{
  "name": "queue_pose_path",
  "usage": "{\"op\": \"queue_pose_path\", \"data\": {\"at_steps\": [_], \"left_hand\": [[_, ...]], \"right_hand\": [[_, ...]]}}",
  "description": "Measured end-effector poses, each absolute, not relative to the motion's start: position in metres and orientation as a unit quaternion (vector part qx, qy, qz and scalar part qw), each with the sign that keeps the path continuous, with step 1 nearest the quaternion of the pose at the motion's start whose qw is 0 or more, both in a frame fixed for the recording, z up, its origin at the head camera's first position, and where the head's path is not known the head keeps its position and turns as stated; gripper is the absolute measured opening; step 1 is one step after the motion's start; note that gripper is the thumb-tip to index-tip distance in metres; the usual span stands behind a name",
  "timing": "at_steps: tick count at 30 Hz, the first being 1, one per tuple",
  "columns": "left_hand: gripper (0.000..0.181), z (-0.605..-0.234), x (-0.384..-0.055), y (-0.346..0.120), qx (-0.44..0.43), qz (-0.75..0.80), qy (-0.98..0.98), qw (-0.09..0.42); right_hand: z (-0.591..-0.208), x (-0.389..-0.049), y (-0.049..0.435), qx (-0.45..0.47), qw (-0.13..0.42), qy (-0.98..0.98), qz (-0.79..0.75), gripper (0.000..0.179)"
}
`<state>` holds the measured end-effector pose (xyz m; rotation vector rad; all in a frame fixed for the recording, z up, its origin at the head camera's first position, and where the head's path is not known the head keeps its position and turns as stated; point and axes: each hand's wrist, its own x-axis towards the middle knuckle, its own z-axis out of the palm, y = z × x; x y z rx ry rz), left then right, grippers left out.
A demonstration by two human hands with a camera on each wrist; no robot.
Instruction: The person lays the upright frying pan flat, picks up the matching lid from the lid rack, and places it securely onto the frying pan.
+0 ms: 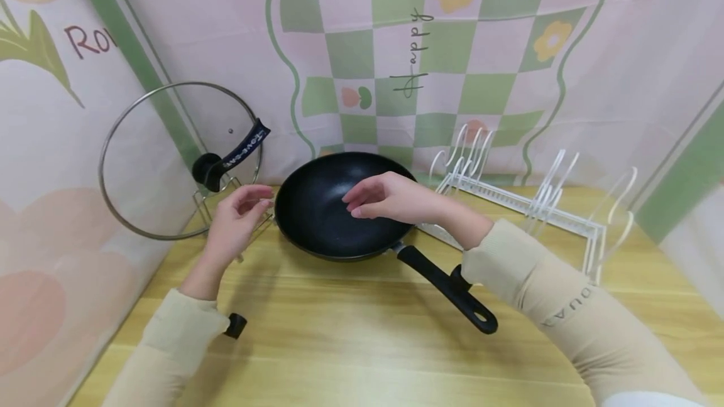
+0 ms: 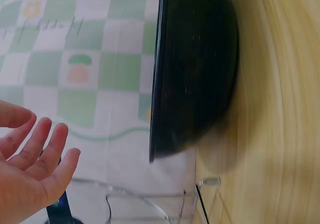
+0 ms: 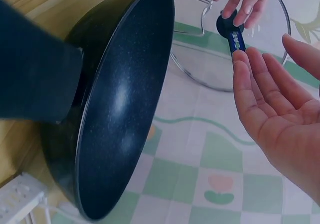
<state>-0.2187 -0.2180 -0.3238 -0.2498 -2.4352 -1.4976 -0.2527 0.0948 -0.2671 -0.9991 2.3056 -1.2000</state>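
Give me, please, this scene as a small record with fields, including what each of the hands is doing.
Cookware: deep round black pan on yellowish wood-grain table
Cover: round clear glass lid, on edge at silver wire stand
Storage: white pronged rack, right of pan
Left: left hand, empty, near lid and pan
Right: right hand, empty, above pan
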Motion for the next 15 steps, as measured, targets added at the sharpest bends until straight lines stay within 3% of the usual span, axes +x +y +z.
{"op": "queue_pose_path", "data": {"at_steps": [15], "left_hand": [[0.026, -0.342, -0.223, -0.259, 0.014, -0.481, -0.852, 0.207]], "right_hand": [[-0.278, -0.26, 0.044, -0.356, 0.155, 0.833, -0.393, 0.029]]}}
